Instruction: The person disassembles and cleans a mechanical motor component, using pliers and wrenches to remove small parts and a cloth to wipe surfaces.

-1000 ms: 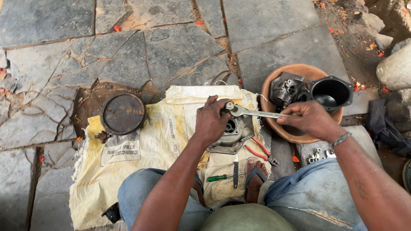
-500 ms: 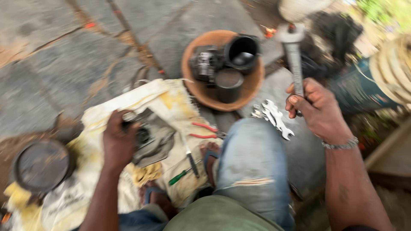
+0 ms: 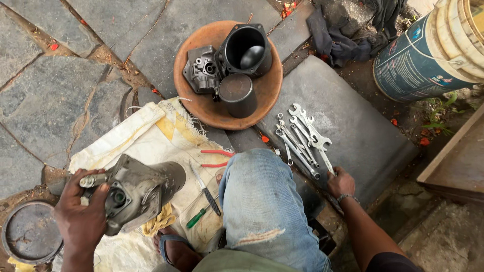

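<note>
Your left hand (image 3: 83,216) grips the grey metal housing (image 3: 138,194), fingers wrapped over its near end, holding it tilted on the pale sack (image 3: 146,133) just left of your knee (image 3: 259,196). It looks like a heavy, rigid casting, grimy and probably greasy, so it may slip; the flanged near end gives you a better hold than the smooth round barrel.

Your right hand (image 3: 340,182) reaches down to the spanners (image 3: 302,136) fanned out on the stone slab (image 3: 363,131), fingers closed on the end of one. They are stiff steel, thin and flat against the stone, easiest to lift by the shank.

On the sack by your leg lie a dark-handled screwdriver (image 3: 205,190), a green-handled one (image 3: 197,216) and red-handled pliers (image 3: 216,157). Beyond them, the brown bowl (image 3: 201,108) holds a black funnel-shaped part (image 3: 245,49), a dark cylinder (image 3: 237,94) and a grey casting (image 3: 200,68). A round metal lid (image 3: 30,231) sits by your left wrist. A drum (image 3: 433,48) and dark rags (image 3: 343,30) lie far right.
</note>
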